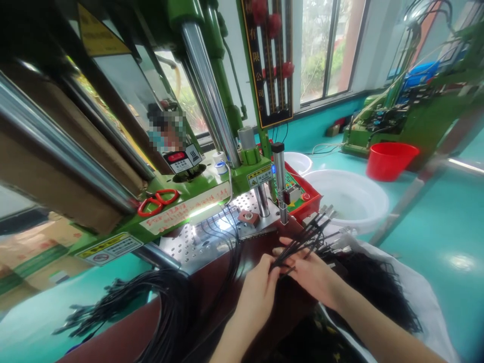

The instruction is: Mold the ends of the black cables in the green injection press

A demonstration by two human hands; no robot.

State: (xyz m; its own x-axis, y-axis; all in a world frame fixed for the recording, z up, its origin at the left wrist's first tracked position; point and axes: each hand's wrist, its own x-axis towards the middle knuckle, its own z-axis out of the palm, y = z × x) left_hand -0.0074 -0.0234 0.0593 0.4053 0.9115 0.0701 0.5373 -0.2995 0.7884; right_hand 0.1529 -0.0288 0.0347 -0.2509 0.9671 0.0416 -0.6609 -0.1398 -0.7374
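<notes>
Holding the thin black cables (293,248) with both hands, I have them in front of me, just over the near side of the table (247,252). My left hand (259,285) pinches them between thumb and fingers. My right hand (312,275) has its fingers curled loosely round them, a bit nearer the shiny ends (324,216), which fan out away from me.

The cables should be light, soft and bendy, but springy enough to slide apart if I grip only a few. The ends look hard and a little heavier, so they may swing and catch on each other. I think the best place to hold is on the black part, just behind the ends, with the whole bunch gathered up. I would not pull or bend them hard where black meets metal, as that looks like the weak spot.

By my right arm, the white bag (429,315) has a big heap (372,285) of black cables in it, all tangled. Past it is the big white tub (382,199), with what may be water inside. The small tub (308,162) is behind the red box (316,202). The red bucket (385,164) is farther off on the floor (438,242).
</notes>
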